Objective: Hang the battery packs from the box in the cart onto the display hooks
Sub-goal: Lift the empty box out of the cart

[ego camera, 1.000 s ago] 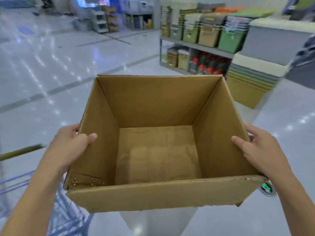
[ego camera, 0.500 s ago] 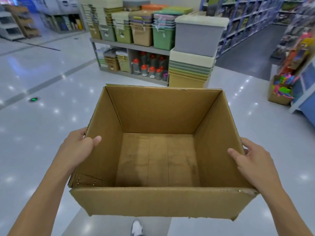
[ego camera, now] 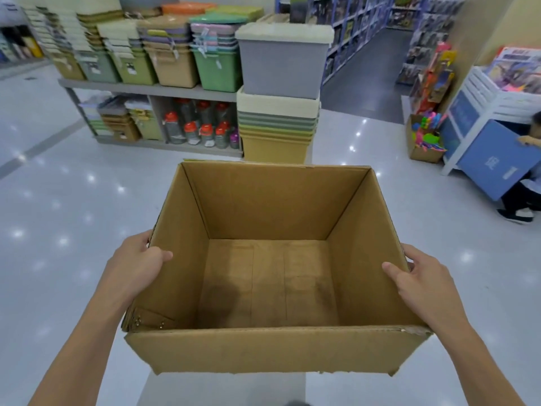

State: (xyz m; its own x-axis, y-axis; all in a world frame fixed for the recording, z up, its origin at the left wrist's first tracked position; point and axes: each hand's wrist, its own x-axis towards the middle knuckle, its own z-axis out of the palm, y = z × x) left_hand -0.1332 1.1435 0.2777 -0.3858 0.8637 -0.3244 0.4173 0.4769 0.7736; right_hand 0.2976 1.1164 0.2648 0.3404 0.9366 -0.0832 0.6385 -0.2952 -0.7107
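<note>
Box [ego camera: 275,200], brown cardboard with an open top, is filling the lower middle of the frame. It is being carried in the air above a pale glossy floor [ego camera: 58,215], with no cart or display hooks showing. Its inside is lying bare down to the bottom, so no battery packs are showing in it, and I am judging the hanging as done and the step in hand as carrying the empty box off. Across the upper left a shelf [ego camera: 146,90] is holding rows of coloured plastic tubs, and at upper centre a stack of tubs [ego camera: 278,124] is standing just beyond the box's far wall. At the right edge a person [ego camera: 515,200] is partly hiding behind a blue board [ego camera: 494,159]. The left hand [ego camera: 137,265] is gripping the left wall near the front corner, fingers wrapping the outside and the thumb [ego camera: 164,254] hooking over the rim. The right hand [ego camera: 421,282] is gripping the right wall the same way, its thumb [ego camera: 392,269] lying inside. Doing this well is meaning keeping both grips level so the box is not tipping, looking over the far rim since the box is hiding the floor below, and steering wide of the stack and the person.
</note>
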